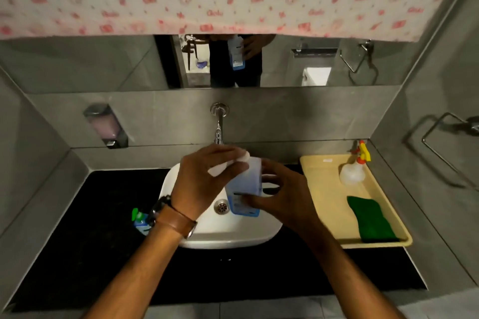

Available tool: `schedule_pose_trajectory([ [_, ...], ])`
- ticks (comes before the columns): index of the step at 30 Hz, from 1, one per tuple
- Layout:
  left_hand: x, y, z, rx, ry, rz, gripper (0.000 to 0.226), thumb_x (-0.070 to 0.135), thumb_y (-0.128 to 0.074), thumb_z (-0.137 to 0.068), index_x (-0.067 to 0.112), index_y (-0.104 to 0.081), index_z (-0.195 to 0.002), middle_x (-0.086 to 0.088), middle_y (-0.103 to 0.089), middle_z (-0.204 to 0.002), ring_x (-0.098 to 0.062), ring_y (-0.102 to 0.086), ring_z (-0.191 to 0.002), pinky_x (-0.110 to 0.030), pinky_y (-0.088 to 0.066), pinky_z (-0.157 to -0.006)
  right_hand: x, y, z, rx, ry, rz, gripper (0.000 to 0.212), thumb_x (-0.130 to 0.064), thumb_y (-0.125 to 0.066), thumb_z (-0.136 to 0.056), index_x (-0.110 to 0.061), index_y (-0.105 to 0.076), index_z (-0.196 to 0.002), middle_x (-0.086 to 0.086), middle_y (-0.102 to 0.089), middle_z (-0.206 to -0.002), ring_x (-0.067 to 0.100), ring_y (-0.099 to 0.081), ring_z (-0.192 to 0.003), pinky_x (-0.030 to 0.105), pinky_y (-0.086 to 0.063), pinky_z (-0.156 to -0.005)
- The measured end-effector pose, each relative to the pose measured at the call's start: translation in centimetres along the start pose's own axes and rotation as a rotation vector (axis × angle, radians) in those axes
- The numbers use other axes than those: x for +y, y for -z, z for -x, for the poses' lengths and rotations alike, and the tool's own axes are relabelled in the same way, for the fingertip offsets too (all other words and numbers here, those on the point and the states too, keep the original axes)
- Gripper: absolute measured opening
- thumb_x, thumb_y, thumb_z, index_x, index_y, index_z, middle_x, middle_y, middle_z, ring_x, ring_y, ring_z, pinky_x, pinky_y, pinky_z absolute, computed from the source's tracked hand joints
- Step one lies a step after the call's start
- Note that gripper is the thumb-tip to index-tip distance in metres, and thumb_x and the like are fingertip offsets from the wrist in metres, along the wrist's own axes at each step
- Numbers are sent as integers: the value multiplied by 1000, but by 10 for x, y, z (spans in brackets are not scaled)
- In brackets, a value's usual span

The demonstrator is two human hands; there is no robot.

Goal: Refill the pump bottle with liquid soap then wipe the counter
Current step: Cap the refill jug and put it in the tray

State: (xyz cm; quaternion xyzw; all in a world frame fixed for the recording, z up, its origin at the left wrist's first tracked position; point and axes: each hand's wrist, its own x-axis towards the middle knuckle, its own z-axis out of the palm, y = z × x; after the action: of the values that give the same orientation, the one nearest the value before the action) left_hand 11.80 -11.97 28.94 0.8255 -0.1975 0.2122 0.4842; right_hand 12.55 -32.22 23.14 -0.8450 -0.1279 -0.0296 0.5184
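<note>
Both hands over the white oval basin (197, 235), mid-counter. Right hand (280, 197) wraps the body of a translucent blue plastic refill bottle with a label (243, 189), holding it upright above the drain, probably so drips land in the basin. Left hand (204, 181) is closed on the bottle's white cap (228, 163) at the top; looks like unscrewing it, though the frame is blurred and I can't tell whether the cap is still on the neck. Small clear pump bottle with green pump head (140, 219) stands on the black stone counter (90, 228) just beside the basin's left edge, partly hidden behind the left wrist, within easy reach for filling. No pouring visible. Cream plastic tray (318, 176) sits at the counter's right edge, carrying a folded green cloth (373, 220) at its front and a clear spray bottle with yellow-red trigger (353, 171) at its back, likely staged for the wipe later.
</note>
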Motion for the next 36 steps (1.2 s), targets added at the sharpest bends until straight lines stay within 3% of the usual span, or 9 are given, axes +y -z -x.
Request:
schedule_pose_trajectory([
  [3,11,18,-24,-91,-65,-28,28,39,-69,-84,30,-74,-110,25,-68,-110,10,-65,-103,-9,-49,-89,-18,9,-7,57,65,-20,76,-34,-96,-65,-32,-61,-133,-15,-71,-121,6,-70,-107,25,-61,-87],
  [9,17,31,-44,-66,-131,22,24,10,-70,-89,18,-71,-112,12,-68,-112,6,-64,-107,-12,-52,-89,-47,21,-18,104,126,-5,74,-36,-94,-67,-41,-55,-130,-32,-65,-105,-11,-66,-101,11,-56,-81],
  [13,23,33,-47,-115,-94,106,31,34,-63,-91,18,-67,-117,-1,-69,-119,-9,-65,-110,-19,-56,-89,-55,24,-21,92,144,-15,73,-32,-94,-67,-41,-55,-128,-28,-66,-106,-11,-67,-99,11,-56,-77],
  [17,28,32,-51,-172,-30,122,30,47,-65,-84,37,-65,-112,16,-68,-118,-3,-65,-107,-27,-61,-82,-59,21,-21,92,183,0,74,-29,-95,-67,-27,-59,-132,-13,-70,-116,4,-71,-104,22,-61,-84],
  [21,21,36,-58,-40,-8,214,35,32,-76,-83,24,-67,-115,6,-71,-117,-9,-68,-109,-30,-59,-91,-63,20,-20,111,161,-23,71,-30,-94,-68,-40,-55,-127,-28,-66,-104,-6,-69,-98,17,-59,-80],
  [24,12,39,-60,111,-28,149,18,14,-72,-89,16,-71,-107,11,-73,-104,1,-68,-101,-19,-56,-89,-64,22,-21,145,150,-35,72,-29,-94,-68,-32,-59,-131,-27,-67,-104,-5,-69,-102,18,-60,-79],
  [28,20,36,-56,-116,-30,221,28,36,-60,-96,25,-64,-121,5,-70,-120,-6,-66,-112,-17,-56,-87,-65,23,-23,142,170,-34,76,-30,-93,-69,-23,-58,-135,-16,-70,-114,0,-71,-102,21,-61,-81],
  [31,25,32,-57,-252,-29,261,43,52,-63,-86,39,-55,-127,19,-64,-126,-1,-63,-116,-20,-57,-86,-66,19,-24,136,183,-34,76,-28,-94,-69,-21,-58,-136,-9,-72,-117,6,-72,-103,22,-61,-82],
  [36,11,36,-62,-103,43,312,49,39,-77,-81,21,-63,-124,8,-69,-123,-8,-67,-113,-30,-60,-88,-65,19,-23,126,160,-68,76,-32,-94,-69,-26,-58,-135,-13,-72,-116,4,-71,-104,26,-62,-82],
])
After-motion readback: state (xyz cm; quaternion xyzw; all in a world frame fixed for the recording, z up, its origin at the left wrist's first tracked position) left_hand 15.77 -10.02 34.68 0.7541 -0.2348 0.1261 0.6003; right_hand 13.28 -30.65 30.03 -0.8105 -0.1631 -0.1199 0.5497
